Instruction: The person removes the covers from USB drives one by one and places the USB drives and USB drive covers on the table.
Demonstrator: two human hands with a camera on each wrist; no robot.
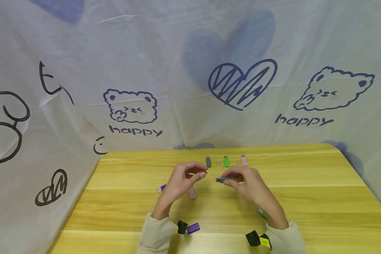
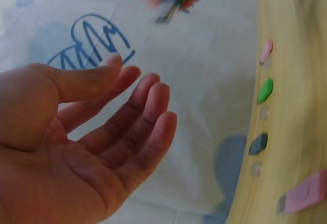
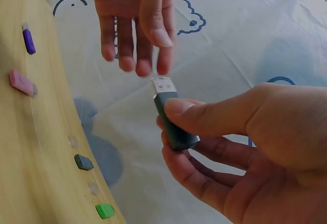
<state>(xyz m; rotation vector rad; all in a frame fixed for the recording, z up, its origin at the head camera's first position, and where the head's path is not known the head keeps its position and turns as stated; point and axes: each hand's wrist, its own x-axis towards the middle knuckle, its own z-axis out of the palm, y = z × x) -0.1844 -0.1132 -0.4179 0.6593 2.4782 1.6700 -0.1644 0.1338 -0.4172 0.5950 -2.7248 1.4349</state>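
Note:
My right hand (image 1: 248, 180) pinches a dark grey USB stick (image 3: 176, 124) between thumb and fingers, its metal plug pointing toward my left hand. Bare and relaxed, my left hand (image 1: 181, 181) is held above the table with nothing in it, its fingertips a short gap from the plug. Beyond both hands, a grey USB stick (image 1: 208, 162), a green USB stick (image 1: 226, 161) and a pink USB stick (image 1: 244, 160) lie in a row, small clear pieces (image 1: 218, 163) between them. Another pink USB stick (image 1: 192, 193) lies beside my left hand.
On the wooden table (image 1: 320, 197), a purple USB stick (image 1: 162, 188) lies left of my left hand and another purple stick (image 1: 193, 228) near my left sleeve. A green stick (image 1: 262, 213) is partly hidden by my right forearm. A printed white cloth (image 1: 184, 70) hangs behind.

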